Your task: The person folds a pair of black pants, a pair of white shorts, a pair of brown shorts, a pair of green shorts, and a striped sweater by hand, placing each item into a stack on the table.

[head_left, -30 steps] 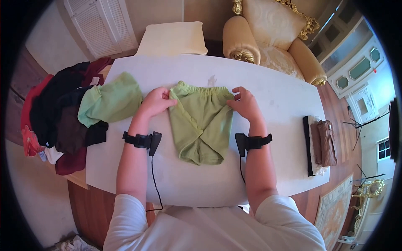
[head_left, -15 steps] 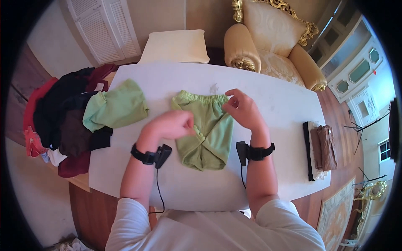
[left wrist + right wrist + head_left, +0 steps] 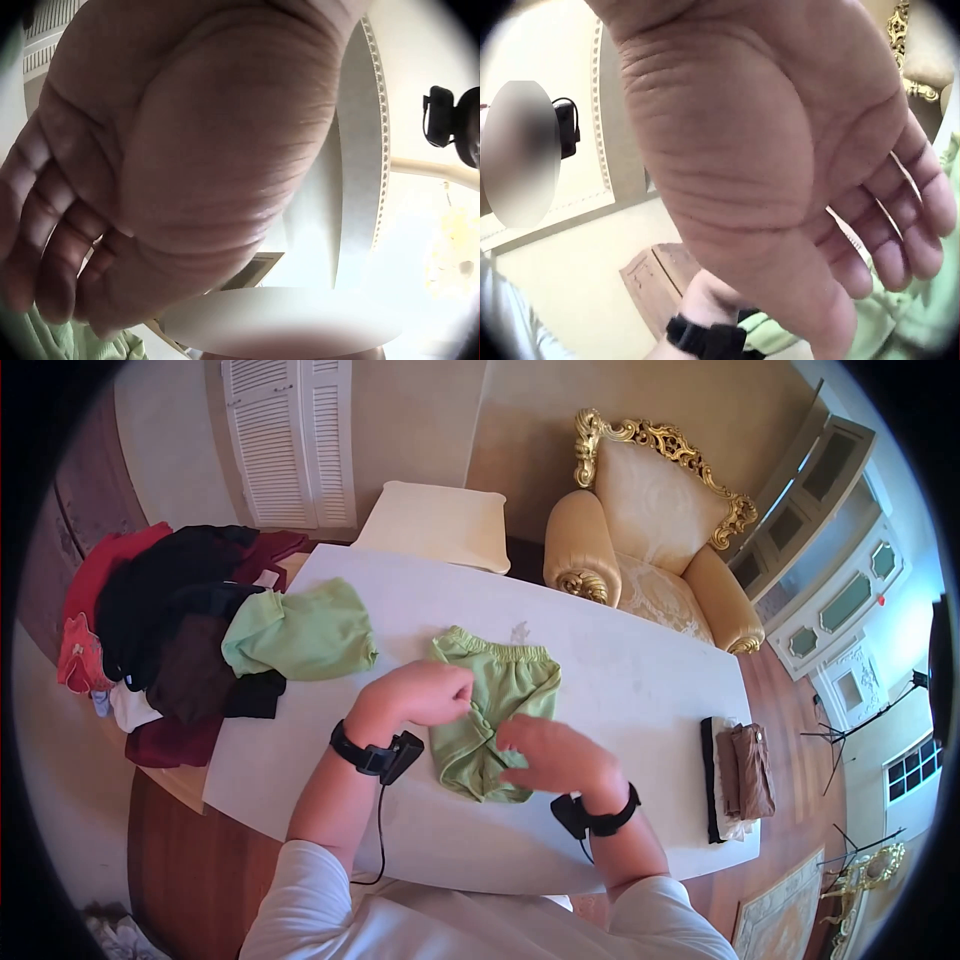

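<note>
On the counter [image 3: 640,695], the green shorts [image 3: 512,672] lie spread, seemingly so that both your hands can reach them, with left hand [image 3: 425,693] loosely bent, right hand [image 3: 560,754] relaxed, each grip apart, holding nothing.

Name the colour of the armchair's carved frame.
Gold; the carved frame shows best in the head view, along the top of the armchair's back.

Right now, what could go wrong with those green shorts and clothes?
The left hand and right hand are over the green shorts, so a finger might rumple them. The folded clothes lie near the right edge of the white table; a bump could push them off. The other green garment overlaps the dark clothes, so lifting it might drag some along.
</note>
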`<state>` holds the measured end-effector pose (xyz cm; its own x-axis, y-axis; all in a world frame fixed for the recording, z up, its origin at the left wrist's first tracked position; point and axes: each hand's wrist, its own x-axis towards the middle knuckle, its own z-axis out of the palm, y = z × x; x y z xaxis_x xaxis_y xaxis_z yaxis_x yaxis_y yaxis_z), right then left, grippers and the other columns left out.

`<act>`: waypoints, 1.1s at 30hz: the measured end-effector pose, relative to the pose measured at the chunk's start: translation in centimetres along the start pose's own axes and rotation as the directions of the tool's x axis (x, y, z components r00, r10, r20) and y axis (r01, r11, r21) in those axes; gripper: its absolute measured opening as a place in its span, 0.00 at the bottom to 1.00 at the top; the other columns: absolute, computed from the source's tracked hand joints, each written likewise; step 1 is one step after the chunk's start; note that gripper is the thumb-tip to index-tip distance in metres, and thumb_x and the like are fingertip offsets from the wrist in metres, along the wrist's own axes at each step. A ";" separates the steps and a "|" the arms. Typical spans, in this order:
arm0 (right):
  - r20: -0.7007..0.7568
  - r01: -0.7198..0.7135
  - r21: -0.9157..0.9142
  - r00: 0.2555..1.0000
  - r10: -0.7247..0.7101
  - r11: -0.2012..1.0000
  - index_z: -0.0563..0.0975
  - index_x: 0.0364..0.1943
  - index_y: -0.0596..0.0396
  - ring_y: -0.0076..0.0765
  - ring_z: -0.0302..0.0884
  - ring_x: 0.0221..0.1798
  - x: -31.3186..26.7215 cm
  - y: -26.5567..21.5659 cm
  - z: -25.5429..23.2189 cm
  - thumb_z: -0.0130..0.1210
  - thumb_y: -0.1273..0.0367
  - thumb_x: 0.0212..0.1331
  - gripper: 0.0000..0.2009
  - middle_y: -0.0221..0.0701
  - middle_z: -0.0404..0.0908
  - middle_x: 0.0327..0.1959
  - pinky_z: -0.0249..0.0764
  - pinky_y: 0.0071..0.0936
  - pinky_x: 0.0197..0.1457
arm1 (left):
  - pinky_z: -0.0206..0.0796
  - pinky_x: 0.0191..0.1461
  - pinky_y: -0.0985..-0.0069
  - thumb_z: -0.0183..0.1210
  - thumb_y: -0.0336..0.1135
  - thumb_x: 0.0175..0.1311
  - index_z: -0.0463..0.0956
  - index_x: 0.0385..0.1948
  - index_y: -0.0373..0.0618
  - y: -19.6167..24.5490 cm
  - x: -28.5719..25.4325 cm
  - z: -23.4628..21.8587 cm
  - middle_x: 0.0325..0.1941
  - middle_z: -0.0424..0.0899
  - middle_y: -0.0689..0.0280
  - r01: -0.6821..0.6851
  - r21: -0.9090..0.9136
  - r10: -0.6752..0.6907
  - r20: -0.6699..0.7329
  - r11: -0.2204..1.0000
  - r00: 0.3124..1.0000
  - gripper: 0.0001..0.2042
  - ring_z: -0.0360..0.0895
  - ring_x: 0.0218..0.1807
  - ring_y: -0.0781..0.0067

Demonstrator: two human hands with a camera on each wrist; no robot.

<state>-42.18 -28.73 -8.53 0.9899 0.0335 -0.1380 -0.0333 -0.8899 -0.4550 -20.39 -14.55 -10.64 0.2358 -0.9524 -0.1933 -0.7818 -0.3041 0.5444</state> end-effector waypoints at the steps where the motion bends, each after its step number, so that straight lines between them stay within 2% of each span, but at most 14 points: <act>1: -0.005 0.013 -0.030 1.000 -0.013 0.999 0.79 0.48 0.57 0.52 0.82 0.53 -0.2 -0.1 0.9 0.73 0.66 0.52 0.21 0.40 0.82 0.47 0.79 0.43 0.55 | 0.76 0.48 0.60 0.64 0.40 0.66 0.82 0.40 0.44 -0.4 0.0 -0.3 0.38 0.89 0.57 0.035 0.002 -0.034 -0.015 0.999 0.999 0.10 0.86 0.42 0.53; 4: 0.015 0.016 -0.111 1.000 -0.014 0.994 0.76 0.52 0.54 0.53 0.77 0.59 -0.3 -0.2 3.0 0.75 0.65 0.50 0.25 0.39 0.77 0.50 0.77 0.43 0.60 | 0.76 0.49 0.60 0.64 0.39 0.66 0.81 0.40 0.44 -3.3 0.6 -0.1 0.39 0.88 0.56 0.116 -0.008 -0.115 -0.218 0.993 0.969 0.09 0.86 0.43 0.52; 7: -0.028 0.042 -0.216 0.998 -0.049 0.975 0.76 0.52 0.54 0.52 0.77 0.56 -0.3 -0.9 4.6 0.75 0.66 0.48 0.26 0.39 0.77 0.49 0.77 0.43 0.59 | 0.76 0.50 0.60 0.65 0.39 0.66 0.80 0.40 0.44 -5.5 1.1 0.1 0.42 0.88 0.56 0.217 0.056 -0.192 -0.292 0.975 0.937 0.10 0.85 0.45 0.51; 10: -0.066 0.051 -0.271 0.995 -0.071 0.961 0.77 0.51 0.54 0.50 0.77 0.55 -0.2 -0.8 5.5 0.75 0.66 0.47 0.26 0.39 0.76 0.49 0.78 0.42 0.58 | 0.76 0.51 0.60 0.66 0.39 0.66 0.79 0.41 0.43 -6.4 1.2 0.4 0.44 0.88 0.56 0.199 0.077 -0.177 -0.233 0.977 0.956 0.11 0.85 0.48 0.51; 13: -0.090 0.051 -0.266 0.993 -0.078 0.963 0.79 0.49 0.54 0.49 0.78 0.54 -0.2 -0.6 6.1 0.72 0.69 0.48 0.22 0.39 0.76 0.47 0.79 0.42 0.56 | 0.76 0.52 0.60 0.66 0.40 0.66 0.79 0.43 0.42 -6.3 1.9 0.8 0.45 0.88 0.55 0.224 0.034 -0.206 -0.281 0.974 0.937 0.13 0.85 0.49 0.51; 16: -0.065 0.060 -0.240 0.995 -0.078 0.969 0.80 0.46 0.53 0.50 0.79 0.51 -0.2 -0.5 6.7 0.67 0.72 0.51 0.16 0.39 0.77 0.45 0.79 0.43 0.53 | 0.75 0.55 0.57 0.64 0.44 0.68 0.79 0.44 0.42 -6.6 2.3 1.2 0.45 0.88 0.52 0.253 0.008 -0.233 -0.361 0.968 0.903 0.14 0.85 0.51 0.47; 19: -0.054 0.065 -0.220 0.995 -0.079 0.973 0.81 0.44 0.52 0.50 0.80 0.49 -0.3 -0.6 7.2 0.63 0.73 0.52 0.13 0.38 0.78 0.43 0.80 0.44 0.51 | 0.76 0.55 0.57 0.64 0.45 0.69 0.79 0.45 0.41 -6.7 2.2 0.9 0.45 0.88 0.51 0.287 -0.017 -0.275 -0.345 0.958 0.898 0.16 0.85 0.51 0.46; 22: 0.030 0.070 -0.198 0.997 -0.065 0.978 0.81 0.42 0.52 0.49 0.81 0.47 -0.4 -0.7 6.5 0.60 0.74 0.53 0.11 0.38 0.80 0.42 0.79 0.44 0.49 | 0.76 0.54 0.58 0.64 0.45 0.69 0.79 0.44 0.40 -5.9 1.6 0.1 0.45 0.88 0.51 0.288 -0.006 -0.279 -0.277 0.958 0.920 0.16 0.85 0.50 0.46; 25: 0.230 0.076 0.098 0.968 -0.097 0.992 0.81 0.41 0.53 0.48 0.83 0.43 -0.9 -0.2 3.6 0.57 0.75 0.53 0.10 0.37 0.82 0.37 0.78 0.42 0.45 | 0.76 0.48 0.66 0.66 0.43 0.70 0.79 0.42 0.41 -4.9 0.7 -0.6 0.41 0.88 0.58 0.153 -0.038 -0.157 -0.176 0.988 0.972 0.14 0.85 0.43 0.61; 28: 0.365 0.080 0.322 0.909 -0.201 0.943 0.79 0.42 0.54 0.46 0.83 0.38 -0.8 0.3 0.5 0.55 0.75 0.53 0.11 0.37 0.82 0.31 0.76 0.39 0.40 | 0.75 0.48 0.63 0.65 0.48 0.70 0.80 0.41 0.40 -2.3 0.0 -1.3 0.40 0.88 0.56 0.067 -0.131 -0.069 -0.012 0.989 0.998 0.18 0.84 0.43 0.58; 31: 0.338 0.020 0.507 0.915 -0.220 0.862 0.78 0.42 0.55 0.37 0.80 0.33 -0.8 1.9 -0.7 0.57 0.73 0.54 0.11 0.35 0.77 0.25 0.73 0.34 0.37 | 0.75 0.47 0.67 0.66 0.53 0.70 0.81 0.42 0.39 0.5 -0.4 -1.6 0.39 0.88 0.59 0.010 -0.259 0.034 0.166 0.966 0.985 0.22 0.83 0.40 0.65; 32: 0.362 -0.017 0.548 0.906 -0.219 0.836 0.78 0.44 0.55 0.24 0.78 0.35 -0.5 3.0 -0.8 0.58 0.76 0.54 0.12 0.27 0.78 0.28 0.72 0.27 0.39 | 0.75 0.46 0.69 0.68 0.60 0.67 0.81 0.44 0.38 2.0 -0.7 -2.0 0.40 0.87 0.60 0.055 -0.311 0.028 0.253 0.949 0.967 0.27 0.83 0.40 0.67; 33: 0.327 -0.043 0.637 0.920 -0.219 0.770 0.78 0.43 0.55 0.23 0.76 0.35 -0.3 4.3 -0.4 0.59 0.75 0.54 0.11 0.25 0.79 0.30 0.72 0.26 0.38 | 0.75 0.46 0.70 0.69 0.57 0.67 0.80 0.44 0.39 2.3 -0.7 -1.6 0.39 0.88 0.61 0.001 -0.332 0.091 0.262 0.943 0.961 0.25 0.83 0.40 0.70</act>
<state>-42.55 -32.68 -10.12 0.8725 0.3739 -0.3146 -0.1562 -0.3967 -0.9046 -21.45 -14.61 -7.99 0.0041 -0.9367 -0.3502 -0.5457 -0.2956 0.7842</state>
